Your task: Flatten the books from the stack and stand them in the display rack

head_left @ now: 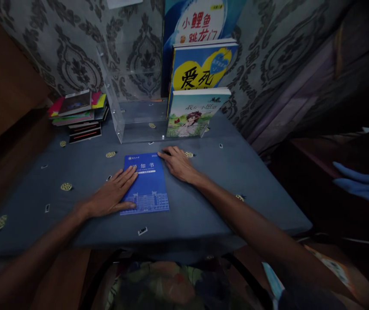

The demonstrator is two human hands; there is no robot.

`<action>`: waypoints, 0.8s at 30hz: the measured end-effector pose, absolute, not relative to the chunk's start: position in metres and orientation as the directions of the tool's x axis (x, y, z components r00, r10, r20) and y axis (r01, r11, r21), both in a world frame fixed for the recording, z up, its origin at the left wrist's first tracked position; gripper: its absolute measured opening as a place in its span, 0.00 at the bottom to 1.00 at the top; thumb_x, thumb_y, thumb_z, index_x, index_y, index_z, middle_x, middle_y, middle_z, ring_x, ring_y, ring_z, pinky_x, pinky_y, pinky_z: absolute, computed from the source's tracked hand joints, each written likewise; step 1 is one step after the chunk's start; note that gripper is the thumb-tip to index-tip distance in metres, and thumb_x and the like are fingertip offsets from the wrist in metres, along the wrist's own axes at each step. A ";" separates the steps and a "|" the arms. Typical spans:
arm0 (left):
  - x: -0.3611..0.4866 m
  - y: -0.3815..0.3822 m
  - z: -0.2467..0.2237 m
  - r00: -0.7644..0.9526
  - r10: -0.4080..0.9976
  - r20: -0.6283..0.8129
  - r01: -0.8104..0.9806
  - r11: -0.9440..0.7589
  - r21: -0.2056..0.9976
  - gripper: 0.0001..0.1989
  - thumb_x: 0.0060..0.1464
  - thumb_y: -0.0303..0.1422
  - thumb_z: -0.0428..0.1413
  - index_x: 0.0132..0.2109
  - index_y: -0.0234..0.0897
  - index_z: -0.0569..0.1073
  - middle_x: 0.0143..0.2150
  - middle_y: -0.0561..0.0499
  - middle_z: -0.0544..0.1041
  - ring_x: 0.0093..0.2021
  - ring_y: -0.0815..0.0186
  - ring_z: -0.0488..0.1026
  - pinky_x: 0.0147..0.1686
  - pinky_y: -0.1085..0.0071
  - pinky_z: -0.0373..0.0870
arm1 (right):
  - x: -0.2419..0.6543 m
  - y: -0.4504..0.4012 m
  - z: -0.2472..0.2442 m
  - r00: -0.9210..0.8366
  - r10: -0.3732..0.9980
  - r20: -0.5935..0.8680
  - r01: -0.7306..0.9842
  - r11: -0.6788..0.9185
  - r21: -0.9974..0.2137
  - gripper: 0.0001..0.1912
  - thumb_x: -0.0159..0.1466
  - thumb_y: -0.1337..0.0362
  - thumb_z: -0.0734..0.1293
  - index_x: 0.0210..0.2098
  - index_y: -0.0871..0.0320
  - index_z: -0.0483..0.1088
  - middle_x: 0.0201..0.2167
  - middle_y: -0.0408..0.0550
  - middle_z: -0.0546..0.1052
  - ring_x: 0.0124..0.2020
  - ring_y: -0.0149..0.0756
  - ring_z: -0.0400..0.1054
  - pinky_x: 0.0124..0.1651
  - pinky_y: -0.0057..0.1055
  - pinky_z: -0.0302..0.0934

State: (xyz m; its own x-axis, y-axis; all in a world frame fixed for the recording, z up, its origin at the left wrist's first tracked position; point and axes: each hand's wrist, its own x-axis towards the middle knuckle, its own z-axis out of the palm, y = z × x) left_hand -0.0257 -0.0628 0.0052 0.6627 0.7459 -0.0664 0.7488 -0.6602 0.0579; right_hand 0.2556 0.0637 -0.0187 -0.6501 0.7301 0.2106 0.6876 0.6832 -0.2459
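Observation:
A blue booklet (150, 185) with white Chinese lettering and a pale building drawing lies closed and flat on the cloth-covered table. My left hand (115, 191) rests on its left side, fingers stretched out across the cover and thumb near the lower part. At the upper right corner, my right hand (177, 162) touches the booklet's edge with the index finger, its palm down on the cloth. Neither hand grasps anything.
Behind stands a clear acrylic rack (118, 116) with several picture books (192, 112) upright on its right side. A stack of thin booklets (79, 114) sits at the back left. The grey tablecloth (204, 219) bears pineapple prints. A blue glove-like shape (365, 185) appears far right.

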 end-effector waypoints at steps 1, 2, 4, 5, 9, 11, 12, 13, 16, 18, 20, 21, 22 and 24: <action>-0.026 -0.068 0.006 0.668 0.741 -0.071 0.745 -0.665 0.056 0.47 0.66 0.58 0.41 0.74 0.39 0.24 0.77 0.39 0.35 0.76 0.49 0.38 0.72 0.50 0.42 | 0.256 0.064 -0.019 -0.649 0.730 0.213 0.688 0.683 -0.244 0.23 0.73 0.67 0.56 0.65 0.55 0.67 0.58 0.58 0.70 0.56 0.50 0.59 0.54 0.45 0.57; -0.025 -0.074 0.007 0.671 0.737 -0.078 0.741 -0.669 0.054 0.47 0.66 0.58 0.42 0.74 0.40 0.23 0.77 0.39 0.35 0.76 0.49 0.38 0.72 0.50 0.42 | 0.256 0.064 -0.020 -0.650 0.728 0.219 0.687 0.686 -0.241 0.23 0.73 0.67 0.56 0.64 0.55 0.67 0.58 0.58 0.70 0.56 0.50 0.60 0.54 0.45 0.57; -0.024 -0.084 0.008 0.676 0.731 -0.095 0.737 -0.674 0.050 0.48 0.65 0.59 0.42 0.74 0.40 0.22 0.77 0.39 0.35 0.76 0.48 0.39 0.72 0.50 0.43 | 0.256 0.065 -0.021 -0.653 0.719 0.238 0.679 0.695 -0.236 0.23 0.73 0.67 0.56 0.64 0.54 0.68 0.57 0.57 0.71 0.55 0.49 0.60 0.54 0.44 0.57; -0.024 -0.089 0.008 0.677 0.729 -0.104 0.736 -0.676 0.049 0.48 0.65 0.59 0.42 0.74 0.40 0.22 0.77 0.38 0.35 0.76 0.48 0.39 0.72 0.50 0.43 | 0.256 0.065 -0.021 -0.655 0.714 0.245 0.675 0.700 -0.234 0.23 0.73 0.67 0.56 0.64 0.54 0.68 0.57 0.56 0.71 0.55 0.49 0.60 0.54 0.44 0.57; -0.018 -0.103 0.010 0.693 0.711 -0.123 0.720 -0.692 0.051 0.50 0.64 0.60 0.43 0.74 0.38 0.23 0.77 0.37 0.37 0.76 0.49 0.40 0.72 0.51 0.43 | 0.255 0.064 -0.020 -0.655 0.717 0.239 0.680 0.697 -0.229 0.23 0.72 0.68 0.56 0.64 0.55 0.68 0.57 0.57 0.71 0.55 0.49 0.59 0.54 0.45 0.57; -0.012 -0.106 0.012 0.712 0.691 -0.124 0.700 -0.712 0.058 0.51 0.64 0.60 0.43 0.74 0.37 0.23 0.77 0.37 0.39 0.76 0.50 0.40 0.72 0.52 0.42 | 0.255 0.064 -0.020 -0.653 0.720 0.234 0.687 0.693 -0.218 0.23 0.72 0.69 0.56 0.64 0.55 0.68 0.57 0.57 0.71 0.55 0.49 0.60 0.54 0.44 0.56; -0.008 -0.107 0.012 0.725 0.678 -0.124 0.688 -0.723 0.064 0.51 0.64 0.60 0.43 0.74 0.36 0.23 0.77 0.37 0.40 0.76 0.50 0.40 0.72 0.52 0.41 | 0.254 0.063 -0.019 -0.652 0.721 0.233 0.689 0.692 -0.214 0.23 0.72 0.69 0.56 0.64 0.55 0.68 0.57 0.58 0.71 0.55 0.49 0.60 0.54 0.44 0.56; -0.004 -0.107 0.013 0.738 0.663 -0.125 0.673 -0.736 0.071 0.51 0.64 0.60 0.43 0.74 0.35 0.24 0.77 0.37 0.40 0.76 0.51 0.40 0.72 0.53 0.41 | 0.254 0.063 -0.019 -0.653 0.721 0.231 0.690 0.692 -0.211 0.23 0.72 0.69 0.56 0.64 0.55 0.68 0.57 0.58 0.71 0.55 0.49 0.60 0.54 0.44 0.57; 0.013 -0.104 0.015 0.784 0.604 -0.141 0.619 -0.778 0.110 0.52 0.63 0.62 0.41 0.75 0.34 0.27 0.77 0.36 0.42 0.76 0.51 0.39 0.73 0.52 0.39 | 0.254 0.063 -0.018 -0.654 0.722 0.225 0.690 0.691 -0.213 0.23 0.72 0.69 0.56 0.64 0.56 0.67 0.57 0.58 0.71 0.55 0.49 0.60 0.53 0.44 0.57; 0.028 -0.099 0.014 0.814 0.561 -0.149 0.579 -0.801 0.153 0.51 0.62 0.63 0.41 0.75 0.33 0.30 0.77 0.36 0.43 0.76 0.52 0.39 0.73 0.53 0.37 | 0.254 0.062 -0.017 -0.652 0.724 0.224 0.691 0.690 -0.215 0.23 0.72 0.69 0.56 0.64 0.56 0.67 0.57 0.58 0.71 0.55 0.49 0.60 0.53 0.44 0.57; 0.044 -0.092 0.013 0.840 0.524 -0.141 0.542 -0.816 0.201 0.50 0.63 0.62 0.41 0.75 0.32 0.34 0.77 0.37 0.42 0.76 0.53 0.38 0.73 0.53 0.36 | 0.254 0.062 -0.016 -0.653 0.725 0.219 0.692 0.689 -0.215 0.23 0.72 0.69 0.56 0.64 0.56 0.67 0.57 0.58 0.71 0.55 0.49 0.60 0.53 0.44 0.57; 0.051 -0.088 0.012 0.852 0.507 -0.133 0.524 -0.822 0.224 0.49 0.63 0.62 0.41 0.76 0.32 0.35 0.77 0.37 0.42 0.77 0.53 0.38 0.73 0.53 0.35 | 0.254 0.062 -0.016 -0.655 0.724 0.216 0.693 0.689 -0.212 0.23 0.72 0.70 0.57 0.64 0.56 0.67 0.57 0.58 0.71 0.55 0.49 0.60 0.53 0.44 0.57; 0.059 -0.084 0.012 0.863 0.490 -0.124 0.505 -0.828 0.245 0.49 0.64 0.61 0.42 0.75 0.31 0.36 0.77 0.37 0.42 0.77 0.53 0.38 0.73 0.54 0.35 | 0.254 0.061 -0.015 -0.655 0.725 0.213 0.694 0.689 -0.210 0.24 0.72 0.70 0.57 0.65 0.56 0.67 0.57 0.58 0.71 0.55 0.49 0.60 0.53 0.44 0.57; 0.072 -0.075 0.010 0.877 0.468 -0.103 0.478 -0.834 0.277 0.48 0.64 0.60 0.42 0.75 0.31 0.38 0.77 0.37 0.42 0.77 0.54 0.38 0.74 0.54 0.35 | 0.254 0.061 -0.015 -0.657 0.724 0.209 0.694 0.689 -0.207 0.24 0.71 0.71 0.57 0.65 0.57 0.66 0.57 0.59 0.70 0.55 0.50 0.60 0.53 0.44 0.57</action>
State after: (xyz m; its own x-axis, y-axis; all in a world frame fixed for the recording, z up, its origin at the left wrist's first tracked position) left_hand 0.0719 -0.0750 0.0099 0.8775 0.4684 -0.1031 0.4776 -0.8337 0.2772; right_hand 0.2540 0.0610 -0.0145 -0.6570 0.7243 0.2091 0.6943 0.6894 -0.2066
